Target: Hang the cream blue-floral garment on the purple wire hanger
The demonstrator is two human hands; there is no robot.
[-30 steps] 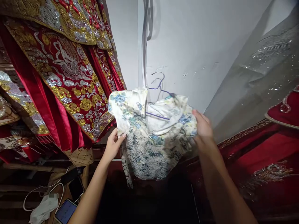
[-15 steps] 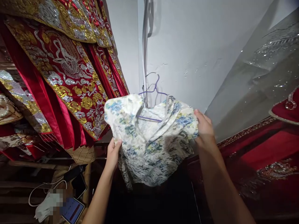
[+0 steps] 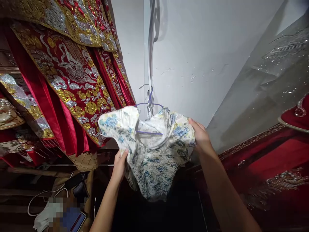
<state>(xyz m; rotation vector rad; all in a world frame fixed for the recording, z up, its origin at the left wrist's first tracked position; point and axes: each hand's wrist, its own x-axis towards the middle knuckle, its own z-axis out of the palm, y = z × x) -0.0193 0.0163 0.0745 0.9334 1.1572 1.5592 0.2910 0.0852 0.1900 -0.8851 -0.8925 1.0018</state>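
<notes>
A white floral blouse (image 3: 154, 161) with blue and yellow flowers hangs on a purple wire hanger (image 3: 151, 96) in front of me. The hanger's bar shows through the neck opening, and its hook is bare at the top, beside a pale strap on the wall. My left hand (image 3: 120, 164) pinches the blouse's side below the sleeve, thumb in front. My right hand (image 3: 200, 134) grips the opposite sleeve at its outer edge; most of those fingers are behind the cloth.
Red embroidered garments (image 3: 79, 80) with gold and silver sequins hang at left. A white wall (image 3: 193, 48) stands ahead, with sheer glittering fabric (image 3: 272, 77) at right above red cloth (image 3: 277, 161). A phone (image 3: 78, 222), a white cable and a plastic bag lie at lower left.
The blouse and hanger have shifted left and slightly down with my right hand. The hanger's hook has turned to point left, and the blouse's lower part has narrowed. My left hand moved slightly right.
</notes>
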